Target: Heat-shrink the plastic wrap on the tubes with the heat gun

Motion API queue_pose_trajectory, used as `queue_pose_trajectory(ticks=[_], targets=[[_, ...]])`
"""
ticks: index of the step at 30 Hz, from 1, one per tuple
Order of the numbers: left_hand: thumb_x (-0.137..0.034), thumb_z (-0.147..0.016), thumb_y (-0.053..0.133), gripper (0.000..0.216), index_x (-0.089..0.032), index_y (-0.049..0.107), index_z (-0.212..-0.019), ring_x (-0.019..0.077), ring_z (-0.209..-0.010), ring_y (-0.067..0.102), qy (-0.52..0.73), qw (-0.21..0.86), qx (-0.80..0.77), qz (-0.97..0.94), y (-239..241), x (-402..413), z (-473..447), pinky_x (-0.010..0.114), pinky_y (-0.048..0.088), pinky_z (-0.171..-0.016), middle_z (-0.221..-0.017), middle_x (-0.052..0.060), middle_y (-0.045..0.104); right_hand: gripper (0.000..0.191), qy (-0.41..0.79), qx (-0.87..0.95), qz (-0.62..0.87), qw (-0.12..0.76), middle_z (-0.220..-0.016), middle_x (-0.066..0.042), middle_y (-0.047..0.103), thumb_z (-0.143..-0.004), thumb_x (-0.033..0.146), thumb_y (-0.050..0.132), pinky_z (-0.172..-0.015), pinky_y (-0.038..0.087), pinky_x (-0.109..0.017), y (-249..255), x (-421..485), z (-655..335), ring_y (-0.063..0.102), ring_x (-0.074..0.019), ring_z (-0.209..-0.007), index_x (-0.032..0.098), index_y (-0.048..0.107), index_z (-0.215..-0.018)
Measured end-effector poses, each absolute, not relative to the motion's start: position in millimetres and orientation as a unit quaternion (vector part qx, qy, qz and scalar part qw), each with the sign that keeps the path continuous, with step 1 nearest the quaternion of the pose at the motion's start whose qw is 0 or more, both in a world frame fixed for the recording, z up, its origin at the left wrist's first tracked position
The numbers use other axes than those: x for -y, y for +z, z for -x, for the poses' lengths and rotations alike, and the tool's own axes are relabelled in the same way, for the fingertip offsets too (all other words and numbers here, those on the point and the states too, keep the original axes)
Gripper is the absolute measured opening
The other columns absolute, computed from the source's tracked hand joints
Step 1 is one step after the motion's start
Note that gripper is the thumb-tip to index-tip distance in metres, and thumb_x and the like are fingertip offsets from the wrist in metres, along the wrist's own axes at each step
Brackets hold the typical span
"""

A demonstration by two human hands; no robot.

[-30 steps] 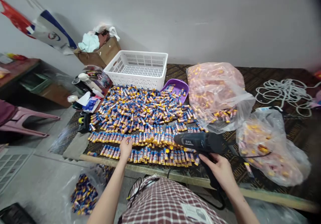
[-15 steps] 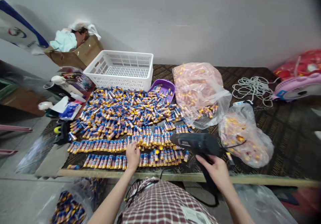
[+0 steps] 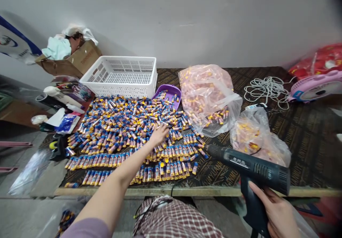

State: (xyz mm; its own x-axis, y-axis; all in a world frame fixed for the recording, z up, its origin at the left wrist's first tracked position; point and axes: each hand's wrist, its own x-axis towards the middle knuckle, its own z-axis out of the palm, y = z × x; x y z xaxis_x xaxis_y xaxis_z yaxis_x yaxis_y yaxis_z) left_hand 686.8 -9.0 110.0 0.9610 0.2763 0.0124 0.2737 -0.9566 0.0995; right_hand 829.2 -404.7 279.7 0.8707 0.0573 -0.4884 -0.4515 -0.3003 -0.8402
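My right hand (image 3: pixel 280 209) is wrapped round the handle of a black heat gun (image 3: pixel 248 165), held at the table's front edge with its nozzle pointing left. My left hand (image 3: pixel 159 135) reaches over the heap of small tubes (image 3: pixel 120 119), which have blue and yellow ends and printed wraps. Its fingers stretch forward and touch tubes at the heap's right side; I make out nothing held in them. Nearer to me, more tubes stand side by side in rows (image 3: pixel 107 159), partly hidden by my left forearm.
A white crate (image 3: pixel 120 90) and a purple scoop (image 3: pixel 176 104) stand behind the heap. Filled plastic bags (image 3: pixel 205 88) are to the right, near a coiled white cord (image 3: pixel 264 90) and a pink fan (image 3: pixel 315 86). Bottles (image 3: pixel 57 94) and a paper bag (image 3: pixel 77 60) are left.
My left hand has moved from the front rows up and right to the loose heap. My right hand has drawn the heat gun right and toward me, away from the rows.
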Motion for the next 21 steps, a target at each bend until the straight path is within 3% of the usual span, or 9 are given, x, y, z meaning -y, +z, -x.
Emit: queue_pose_trajectory(ticks=[4, 9, 12, 15, 18, 21], targets=[[-0.037, -0.091, 0.03, 0.046, -0.022, 0.038, -0.134, 0.0267, -0.136, 0.017, 0.062, 0.018, -0.265, -0.962, 130, -23, -665, 0.053, 0.01, -0.108, -0.145, 0.01, 0.028, 0.038, 0.269, -0.096, 0.769, 0.572, -0.072, -0.009, 0.072, -0.047, 0.038, 0.079, -0.048, 0.056, -0.029, 268, 388, -822, 0.064, -0.0229, -0.051, 0.014, 0.07, -0.075], [-0.043, -0.09, 0.031, 0.049, -0.029, 0.03, -0.137, 0.0215, -0.137, 0.015, -0.033, 0.056, 0.005, -0.998, 120, 23, -631, 0.049, 0.005, -0.11, -0.148, 0.003, 0.023, 0.04, 0.316, -0.06, 0.749, 0.579, -0.082, -0.008, 0.072, -0.049, 0.034, 0.079, -0.062, 0.057, -0.03, 254, 356, -812, 0.067, -0.0242, -0.069, 0.014, 0.07, -0.082], [-0.04, -0.091, 0.028, 0.047, -0.03, 0.029, -0.137, 0.0221, -0.137, 0.013, -0.072, 0.065, 0.021, -0.995, 109, 24, -614, 0.052, 0.005, -0.109, -0.147, 0.003, 0.025, 0.046, 0.326, -0.051, 0.75, 0.573, -0.087, -0.009, 0.072, -0.05, 0.035, 0.08, -0.065, 0.057, -0.031, 251, 347, -811, 0.067, -0.0241, -0.072, 0.013, 0.069, -0.089], [-0.034, -0.09, 0.032, 0.045, -0.028, 0.034, -0.135, 0.0243, -0.137, 0.013, -0.073, 0.042, -0.08, -0.993, 111, -15, -601, 0.055, 0.005, -0.108, -0.145, 0.005, 0.029, 0.051, 0.312, -0.037, 0.767, 0.56, -0.089, -0.009, 0.072, -0.051, 0.038, 0.079, -0.068, 0.056, -0.034, 250, 345, -811, 0.067, -0.0251, -0.075, 0.012, 0.068, -0.094], [-0.026, -0.09, 0.03, 0.046, -0.022, 0.035, -0.136, 0.0274, -0.137, 0.013, -0.007, -0.009, -0.3, -0.954, 124, -62, -588, 0.057, 0.005, -0.107, -0.146, 0.01, 0.027, 0.051, 0.291, 0.011, 0.797, 0.529, -0.093, -0.01, 0.071, -0.053, 0.039, 0.077, -0.077, 0.054, -0.035, 246, 343, -809, 0.065, -0.0267, -0.084, 0.012, 0.069, -0.095], [-0.03, -0.09, 0.028, 0.045, -0.019, 0.038, -0.133, 0.0285, -0.136, 0.016, 0.053, -0.033, -0.449, -0.891, 135, -85, -569, 0.058, 0.009, -0.106, -0.145, 0.013, 0.027, 0.051, 0.289, 0.066, 0.819, 0.491, -0.096, -0.011, 0.07, -0.055, 0.042, 0.075, -0.085, 0.049, -0.038, 241, 335, -800, 0.063, -0.0285, -0.092, 0.011, 0.069, -0.095]])
